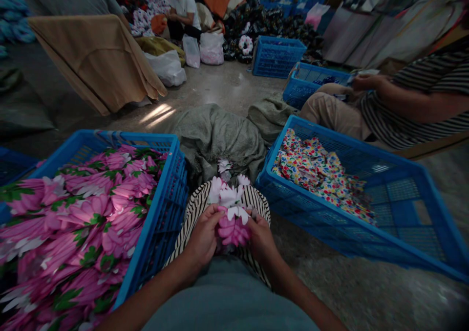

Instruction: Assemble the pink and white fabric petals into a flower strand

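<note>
Over my lap I hold a pink fabric flower piece (234,229) with white petal tips, stretched between both hands. My left hand (203,233) pinches its left edge between thumb and fingers. On the opposite edge, the fingers of my right hand (261,235) are closed too. More pale pink and white flower pieces (223,191) lie just beyond, on the black-and-cream striped cloth (192,211) across my knees. To my left, a blue crate (146,138) is heaped with pink flower pieces (88,213) that have green ends.
At right stands a blue crate (366,243) partly filled with colourful patterned fabric pieces (322,174). Grey-green sacking (220,130) lies ahead on the floor. A person in a striped shirt (414,96) sits at right; another person (186,8) sits at the back. A cloth-draped chair (91,57) stands at left.
</note>
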